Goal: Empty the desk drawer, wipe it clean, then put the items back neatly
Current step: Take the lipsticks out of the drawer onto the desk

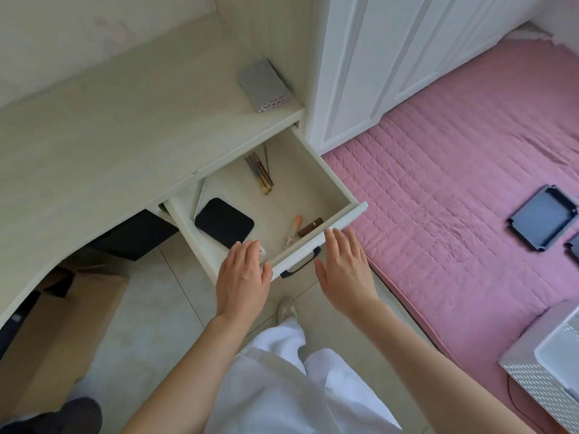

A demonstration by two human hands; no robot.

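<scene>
Head view | drawer [336,180] pulled out, still full | both grips apart: left hand [242,274], right hand [346,270] at front edge | black pad [224,223] looks flat, light, pinch its edge | lipstick [310,227] likely rolls

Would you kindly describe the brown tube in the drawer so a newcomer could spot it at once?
Find the open drawer under the desk. Near its front panel, toward the right, lies the brown tube, beside a peach-coloured tube. It is the darker and stubbier of the two.
</scene>
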